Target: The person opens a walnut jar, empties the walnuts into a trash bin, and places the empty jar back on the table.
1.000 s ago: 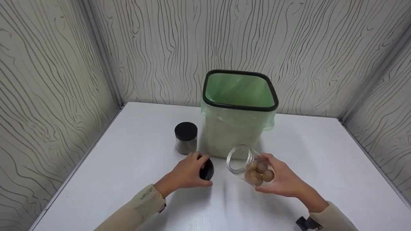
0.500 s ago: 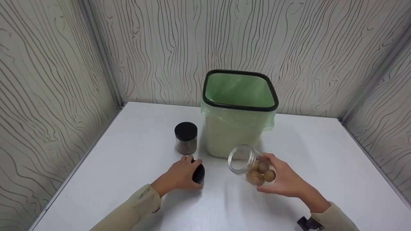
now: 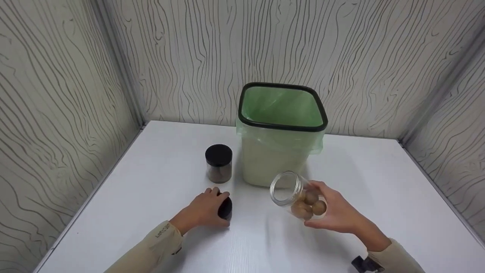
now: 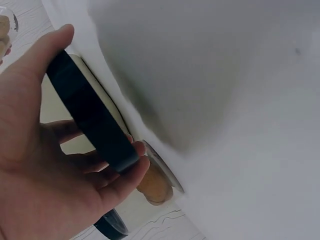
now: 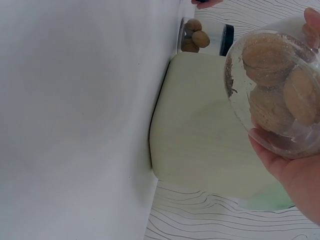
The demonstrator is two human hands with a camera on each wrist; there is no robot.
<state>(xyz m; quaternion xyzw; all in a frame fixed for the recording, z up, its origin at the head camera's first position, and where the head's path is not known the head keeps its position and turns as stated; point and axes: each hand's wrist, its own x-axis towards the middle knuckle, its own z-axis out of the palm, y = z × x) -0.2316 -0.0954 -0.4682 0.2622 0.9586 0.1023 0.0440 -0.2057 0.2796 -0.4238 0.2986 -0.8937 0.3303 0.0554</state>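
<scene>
In the head view my left hand (image 3: 202, 207) grips a black jar lid (image 3: 225, 208) by its edge, thumb on one side and fingertips on the other. The left wrist view shows this lid (image 4: 92, 110) tilted above the white table. My right hand (image 3: 335, 210) holds a clear open jar (image 3: 285, 189), tipped with its mouth toward the left. Several walnuts (image 3: 308, 204) lie at the bottom of it. Through the jar's base, the right wrist view shows the walnuts (image 5: 270, 82) close up, with small crumbs beside them.
A second jar (image 3: 219, 163) with a black lid stands left of the bin, with walnuts (image 5: 195, 37) inside. The pale bin (image 3: 274, 163) has a black rim (image 3: 282, 127) and a green liner. Wood-patterned walls (image 3: 212, 57) enclose the white table (image 3: 125, 212).
My left hand has moved left and slightly toward me with the lid, away from the open jar. The right hand and its jar have barely shifted.
</scene>
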